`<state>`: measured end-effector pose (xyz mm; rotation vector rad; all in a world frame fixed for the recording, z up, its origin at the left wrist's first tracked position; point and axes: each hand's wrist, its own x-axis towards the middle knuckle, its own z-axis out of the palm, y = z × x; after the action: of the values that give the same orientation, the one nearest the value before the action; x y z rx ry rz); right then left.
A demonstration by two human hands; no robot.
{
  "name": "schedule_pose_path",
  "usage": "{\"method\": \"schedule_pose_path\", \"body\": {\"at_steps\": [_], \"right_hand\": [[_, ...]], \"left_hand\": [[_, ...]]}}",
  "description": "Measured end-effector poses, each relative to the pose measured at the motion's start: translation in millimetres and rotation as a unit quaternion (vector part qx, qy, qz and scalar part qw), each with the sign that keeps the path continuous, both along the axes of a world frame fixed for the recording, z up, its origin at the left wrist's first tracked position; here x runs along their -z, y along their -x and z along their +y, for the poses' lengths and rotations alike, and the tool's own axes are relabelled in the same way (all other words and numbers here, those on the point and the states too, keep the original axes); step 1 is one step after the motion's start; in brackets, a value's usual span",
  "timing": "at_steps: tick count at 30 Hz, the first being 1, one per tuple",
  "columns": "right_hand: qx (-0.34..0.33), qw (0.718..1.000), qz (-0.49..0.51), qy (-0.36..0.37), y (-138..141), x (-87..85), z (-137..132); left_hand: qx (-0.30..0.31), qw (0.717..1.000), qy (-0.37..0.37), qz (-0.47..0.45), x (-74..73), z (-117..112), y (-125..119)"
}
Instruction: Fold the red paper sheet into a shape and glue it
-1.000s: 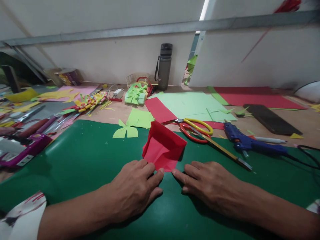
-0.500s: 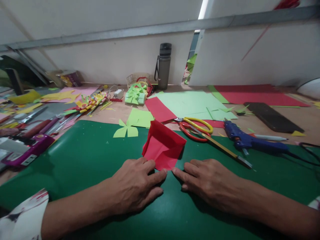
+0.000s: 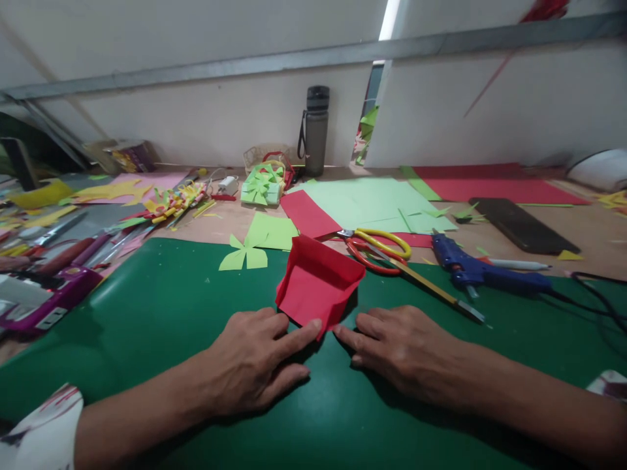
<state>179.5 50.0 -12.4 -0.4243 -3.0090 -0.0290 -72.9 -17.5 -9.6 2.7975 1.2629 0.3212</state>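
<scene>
A folded red paper piece [image 3: 317,282] lies on the green cutting mat [image 3: 161,307], its far flaps standing up a little. My left hand [image 3: 255,360] rests palm down, its forefinger pressing on the paper's near corner. My right hand [image 3: 401,346] lies flat beside it, fingertips touching the same near corner from the right. Both hands have their fingers stretched out on the mat and grip nothing.
Scissors with yellow and red handles [image 3: 379,246], a ruler [image 3: 431,287] and a blue glue gun [image 3: 482,274] lie right of the paper. Green paper cut-outs [image 3: 259,241], light green sheets [image 3: 372,202], a grey bottle [image 3: 316,130], a black phone [image 3: 522,225] and craft tools at left [image 3: 53,261] surround the mat.
The red paper has flattened slightly and shifted a little. My left forefinger has slid onto its near corner. Both hands stayed close to where they were.
</scene>
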Motion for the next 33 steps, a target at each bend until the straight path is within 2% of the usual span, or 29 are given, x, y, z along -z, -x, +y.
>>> {"method": "schedule_pose_path", "body": {"at_steps": [3,5,7,9,11,15,18,21,24,28,33], "right_hand": [[0.021,1.0,0.005,0.02,3,-2.7,-1],[0.035,0.999,0.01,0.03,5,-4.5,-1],[0.041,0.999,0.018,0.03,8,-5.2,-3],[0.038,0.998,0.032,0.025,10,-4.6,-4],[0.032,0.998,0.044,0.019,11,-3.4,-6],[0.042,0.997,0.054,0.03,12,-3.8,-6],[0.122,0.986,0.05,0.102,19,-11.0,-5],[0.244,0.95,0.016,0.195,34,-22.2,-3],[0.3,0.928,-0.023,0.221,50,-30.2,1],[0.311,0.925,-0.045,0.213,57,-30.9,5],[0.287,0.925,-0.033,0.247,51,-29.7,10]], "left_hand": [[0.005,0.999,-0.006,0.038,-0.7,1,-3],[0.011,0.998,-0.057,0.009,-0.3,-1,-2],[0.041,0.99,-0.132,-0.022,0.2,-4,-2],[0.068,0.984,-0.164,-0.013,0.1,-6,-5],[0.061,0.99,-0.124,0.023,-0.7,-6,-10],[0.001,0.997,-0.018,0.07,-1.4,-3,-19],[-0.011,0.998,-0.007,0.058,0.1,-2,-18],[-0.011,0.999,-0.01,0.042,2.1,-2,-16],[-0.01,0.999,-0.017,0.036,3.6,-3,-16],[-0.009,0.999,-0.022,0.042,4.6,-3,-16],[-0.008,0.998,-0.026,0.055,4.2,-4,-17]]}}
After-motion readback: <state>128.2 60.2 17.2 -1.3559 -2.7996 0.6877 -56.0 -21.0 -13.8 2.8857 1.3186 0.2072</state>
